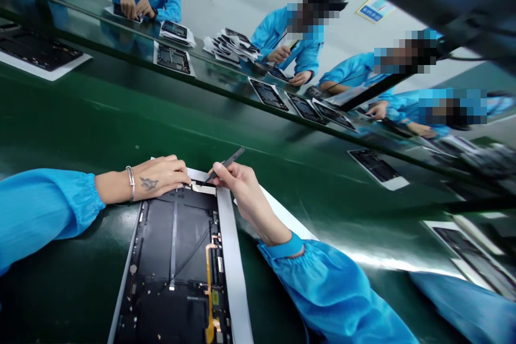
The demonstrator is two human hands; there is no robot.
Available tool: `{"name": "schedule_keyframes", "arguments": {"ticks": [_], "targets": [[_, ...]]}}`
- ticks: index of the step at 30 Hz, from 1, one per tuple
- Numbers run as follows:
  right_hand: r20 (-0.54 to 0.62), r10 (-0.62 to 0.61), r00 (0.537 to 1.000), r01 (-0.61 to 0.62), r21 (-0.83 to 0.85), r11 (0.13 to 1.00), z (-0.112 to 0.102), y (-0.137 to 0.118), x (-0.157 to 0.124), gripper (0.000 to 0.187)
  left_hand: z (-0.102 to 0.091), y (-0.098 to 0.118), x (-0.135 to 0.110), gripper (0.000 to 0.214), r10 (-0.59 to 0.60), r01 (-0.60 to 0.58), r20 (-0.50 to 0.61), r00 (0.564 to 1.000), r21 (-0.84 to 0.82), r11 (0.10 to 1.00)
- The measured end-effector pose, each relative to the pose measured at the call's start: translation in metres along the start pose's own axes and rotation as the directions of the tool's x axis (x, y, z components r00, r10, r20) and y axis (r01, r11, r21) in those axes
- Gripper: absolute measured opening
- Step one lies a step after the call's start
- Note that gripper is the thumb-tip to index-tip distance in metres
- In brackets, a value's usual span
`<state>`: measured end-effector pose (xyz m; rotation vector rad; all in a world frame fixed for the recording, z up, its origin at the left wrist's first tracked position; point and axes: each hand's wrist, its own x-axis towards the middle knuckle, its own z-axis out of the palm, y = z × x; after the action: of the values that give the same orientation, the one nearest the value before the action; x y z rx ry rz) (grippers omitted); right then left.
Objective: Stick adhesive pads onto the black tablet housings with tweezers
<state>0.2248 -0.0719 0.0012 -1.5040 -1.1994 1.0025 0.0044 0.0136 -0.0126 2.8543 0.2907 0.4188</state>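
Note:
An open tablet housing [161,231], black inside with an orange ribbon cable [208,285] on its right side, lies lengthwise before me on a white sheet [237,258]. My left hand [163,174] rests across its far left edge, fingers close together and stretched towards a whitish strip [203,188]; its thumb is hidden. Dark tweezers [231,158] are pinched in my right hand [237,183] at the far right corner. Their tips point down at the whitish strip; whether they touch it I cannot tell.
The green table [100,113] runs to a raised glass shelf [213,72] bearing more housings and a stack [231,45]. Co-workers in blue sit beyond it. Another housing [374,165] lies to the right, and a blurred blue sleeve [463,301] shows at the lower right.

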Motion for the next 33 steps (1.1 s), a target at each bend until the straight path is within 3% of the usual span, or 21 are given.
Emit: {"name": "schedule_keyframes", "arguments": {"ticks": [10, 15, 21, 33], "targets": [[-0.045, -0.155, 0.987, 0.141, -0.234, 0.962, 0.001, 0.002, -0.001, 0.044, -0.013, 0.003, -0.001, 0.023, -0.014, 0.007, 0.085, 0.996, 0.075, 0.997], [-0.122, -0.217, 0.969, 0.197, -0.160, 0.967, 0.005, -0.001, -0.008, 0.042, -0.013, 0.003, -0.003, 0.025, -0.007, 0.003, 0.084, 0.996, 0.047, 0.999], [-0.017, -0.271, 0.963, 0.263, -0.182, 0.947, 0.017, -0.002, -0.015, 0.040, -0.012, 0.002, -0.004, 0.025, -0.002, 0.000, 0.052, 0.999, 0.026, 1.000], [0.013, -0.316, 0.949, 0.309, -0.238, 0.921, 0.018, -0.006, -0.017, 0.038, -0.010, 0.002, -0.003, 0.025, 0.000, -0.004, 0.057, 0.998, 0.075, 0.997]]}}
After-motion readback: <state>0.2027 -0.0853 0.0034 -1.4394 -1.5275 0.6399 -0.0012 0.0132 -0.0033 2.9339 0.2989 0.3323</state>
